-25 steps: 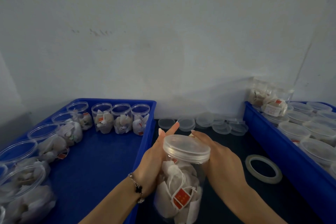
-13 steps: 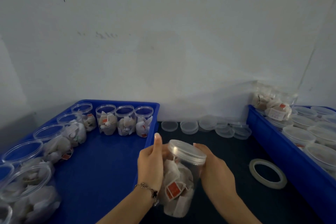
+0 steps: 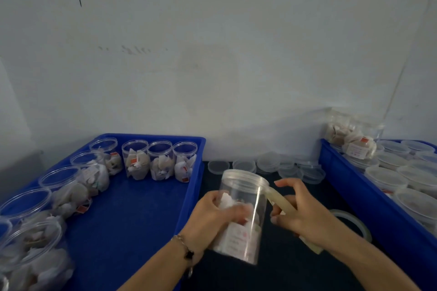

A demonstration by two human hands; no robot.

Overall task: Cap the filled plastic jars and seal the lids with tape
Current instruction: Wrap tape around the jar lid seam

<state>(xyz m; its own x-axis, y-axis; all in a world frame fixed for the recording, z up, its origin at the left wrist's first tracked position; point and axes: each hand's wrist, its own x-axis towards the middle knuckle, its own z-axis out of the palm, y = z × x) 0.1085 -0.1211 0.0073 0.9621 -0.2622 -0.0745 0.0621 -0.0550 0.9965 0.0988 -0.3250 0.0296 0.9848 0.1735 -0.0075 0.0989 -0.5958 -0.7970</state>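
Observation:
A clear plastic jar [image 3: 246, 198] filled with white tea bags is tilted above the dark table, with a clear lid [image 3: 243, 177] on top. My left hand [image 3: 212, 217] grips the jar's body from the left. My right hand [image 3: 307, 216] holds a pale strip of tape [image 3: 276, 198] just right of the jar. One end of the strip touches the lid's edge; the rest runs down through my fingers. The tape roll [image 3: 354, 222] lies flat on the table, partly hidden behind my right hand.
A blue tray [image 3: 132, 208] on the left holds several open filled jars [image 3: 160, 160] along its back and left sides. Loose clear lids [image 3: 267, 164] lie by the wall. A second blue tray [image 3: 343, 172] on the right is packed with capped jars [image 3: 390, 172].
My right hand has left the jar's side and now holds a tape strip against the lid's edge. The left hand has slid down onto the jar's body, and the jar has tilted.

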